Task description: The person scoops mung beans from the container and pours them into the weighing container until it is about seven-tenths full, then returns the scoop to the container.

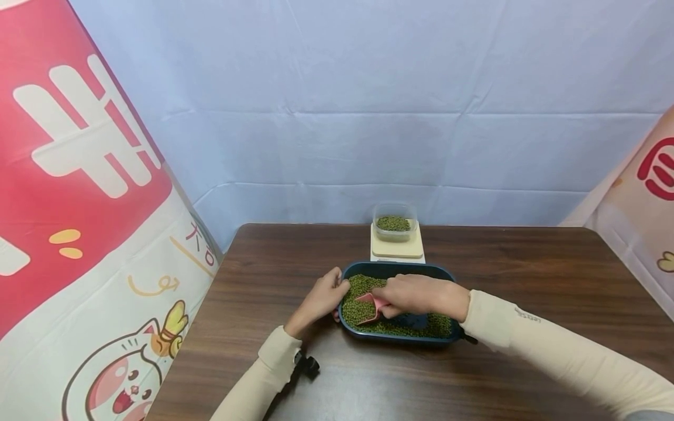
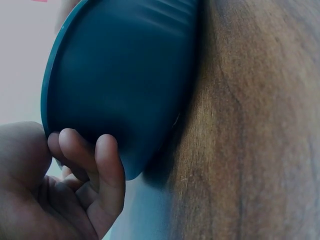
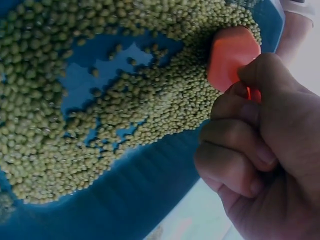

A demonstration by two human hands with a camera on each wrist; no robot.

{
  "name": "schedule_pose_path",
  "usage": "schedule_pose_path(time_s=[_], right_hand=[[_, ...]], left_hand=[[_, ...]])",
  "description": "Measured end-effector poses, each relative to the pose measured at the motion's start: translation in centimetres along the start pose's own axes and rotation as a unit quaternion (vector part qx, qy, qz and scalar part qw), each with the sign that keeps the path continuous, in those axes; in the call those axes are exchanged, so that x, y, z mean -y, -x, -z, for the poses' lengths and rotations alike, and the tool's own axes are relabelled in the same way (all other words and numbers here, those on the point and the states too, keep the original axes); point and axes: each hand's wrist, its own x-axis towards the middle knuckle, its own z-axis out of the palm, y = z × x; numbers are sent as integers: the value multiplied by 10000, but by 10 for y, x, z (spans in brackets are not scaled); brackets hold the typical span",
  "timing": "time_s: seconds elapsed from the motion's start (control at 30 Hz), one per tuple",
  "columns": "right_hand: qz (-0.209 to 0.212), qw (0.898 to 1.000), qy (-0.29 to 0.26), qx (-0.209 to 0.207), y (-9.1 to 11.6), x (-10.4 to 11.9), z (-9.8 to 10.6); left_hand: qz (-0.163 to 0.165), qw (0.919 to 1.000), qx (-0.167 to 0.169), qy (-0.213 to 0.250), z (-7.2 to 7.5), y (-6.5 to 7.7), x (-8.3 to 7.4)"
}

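A dark blue oval basin [image 1: 400, 269] on the table holds a layer of green mung beans [image 3: 165, 100], with patches of its bottom showing. My left hand [image 1: 323, 295] grips the basin's left end; in the left wrist view, thumb and fingers [image 2: 107, 165] pinch the rim. Over the basin, my right hand [image 1: 413, 294] is curled round the handle of a small pink scoop [image 1: 372, 310]. The scoop's blade sits among the beans near the left end. In the right wrist view the scoop [image 3: 232, 57] shows its back; what it carries is hidden there.
Behind the basin stands a pale kitchen scale [image 1: 397, 248] bearing a clear plastic tub [image 1: 395, 234] with some mung beans inside. The brown wooden table [image 1: 274, 257] meets a white cloth backdrop [image 1: 326, 117]. Printed banners [image 1: 95, 245] hang at the left and right.
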Motion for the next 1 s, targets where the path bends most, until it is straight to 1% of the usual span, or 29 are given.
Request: schedule_pose_path(time_s=[0.2, 0.4, 0.5, 0.63, 0.7, 0.8, 0.93, 1.0], right_hand=[[-145, 9991, -365, 149, 2, -4, -4], [-142, 9992, -343, 143, 3, -7, -8], [-101, 9996, -267, 39, 4, -9, -10], [63, 9997, -157, -177, 6, -12, -13], [128, 9994, -188, -243, 8, -14, -14], [179, 9988, -346, -287, 10, -16, -17], [160, 9971, -681, -309, 13, -18, -19], [148, 9965, -751, -342, 15, -20, -19]], left_hand=[[-36, 10000, 29, -9, 1, 0, 1], [-28, 10000, 62, 16, 1, 0, 0], [-40, 10000, 65, 41, 1, 0, 0], [-19, 10000, 64, 57, 2, 0, 0], [-12, 10000, 73, 51, 2, 0, 0], [0, 10000, 83, 34, 1, 0, 0], [-4, 10000, 71, 18, 1, -1, 1], [-19, 10000, 63, -6, 1, -1, 2]])
